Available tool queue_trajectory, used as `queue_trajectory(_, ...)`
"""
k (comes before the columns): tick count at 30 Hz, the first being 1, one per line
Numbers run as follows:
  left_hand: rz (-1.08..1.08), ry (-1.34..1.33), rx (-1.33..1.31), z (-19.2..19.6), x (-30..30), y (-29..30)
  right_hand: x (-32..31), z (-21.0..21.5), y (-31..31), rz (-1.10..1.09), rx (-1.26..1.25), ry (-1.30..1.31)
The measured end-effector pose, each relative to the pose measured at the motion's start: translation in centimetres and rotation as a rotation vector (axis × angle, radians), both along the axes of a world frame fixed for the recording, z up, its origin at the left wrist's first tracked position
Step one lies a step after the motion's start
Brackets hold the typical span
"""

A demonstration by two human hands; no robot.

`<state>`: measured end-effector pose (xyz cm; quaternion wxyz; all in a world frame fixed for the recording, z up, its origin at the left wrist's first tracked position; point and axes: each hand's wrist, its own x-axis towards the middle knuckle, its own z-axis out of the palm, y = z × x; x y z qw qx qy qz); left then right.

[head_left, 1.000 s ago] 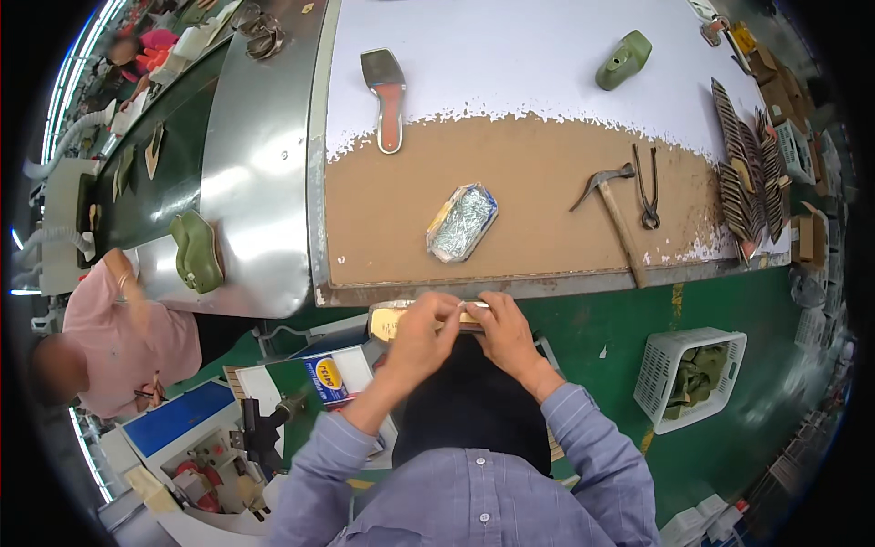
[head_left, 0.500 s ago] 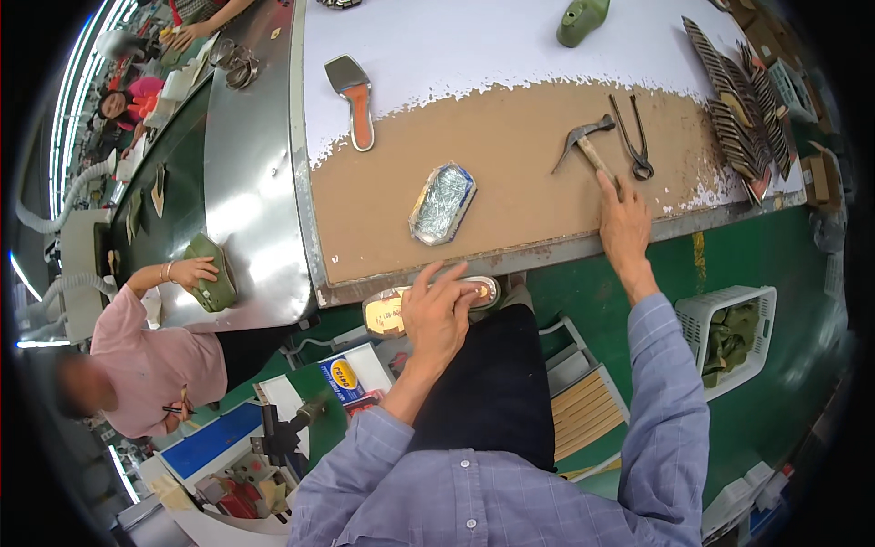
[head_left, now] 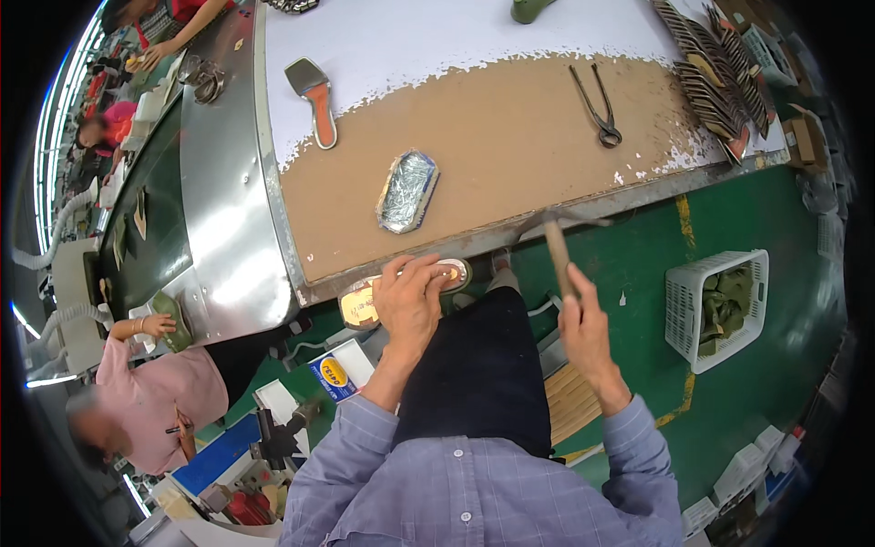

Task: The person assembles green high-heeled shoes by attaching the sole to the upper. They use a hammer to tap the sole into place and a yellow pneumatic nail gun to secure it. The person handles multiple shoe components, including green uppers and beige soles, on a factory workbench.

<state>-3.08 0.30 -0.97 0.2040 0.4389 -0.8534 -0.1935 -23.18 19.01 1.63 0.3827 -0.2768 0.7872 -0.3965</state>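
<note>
A sole-up shoe last (head_left: 360, 306) with a yellow-tan insole lies across my lap at the table's front edge. My left hand (head_left: 407, 305) grips it from above, fingers bent over the middle; the hand hides much of it. In my right hand (head_left: 588, 337) is a hammer (head_left: 556, 248), held closed around the lower part of its wooden handle. Its slightly blurred dark metal head is up beyond the hand, off the tabletop and to the right of the last. A pair of pincers (head_left: 606, 128) rests on the brown tabletop.
On the table (head_left: 492, 137) are a plastic-wrapped tray (head_left: 407, 193), an orange sole-shaped piece (head_left: 321, 114) and striped strips (head_left: 706, 73). A white basket (head_left: 674, 314) of green pieces stands right. A co-worker's hand (head_left: 157, 325) holds a green piece (head_left: 173, 319) at left.
My right hand has picked the hammer up off the table and brought it toward me and left. The left hand still grips the last. The view has shifted.
</note>
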Motion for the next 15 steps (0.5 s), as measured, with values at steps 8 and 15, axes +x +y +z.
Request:
queue_trajectory(8, -0.012, -0.012, -0.038, -0.2, 0.1, 0.1, 3.3, 2.7, 1.7, 0.117, -0.185, 0.152)
queue_trajectory(15, 0.000, -0.025, -0.044, 0.7, 0.0, 0.0, 4.7, 5.2, -0.1, 0.325, -0.392, 0.386)
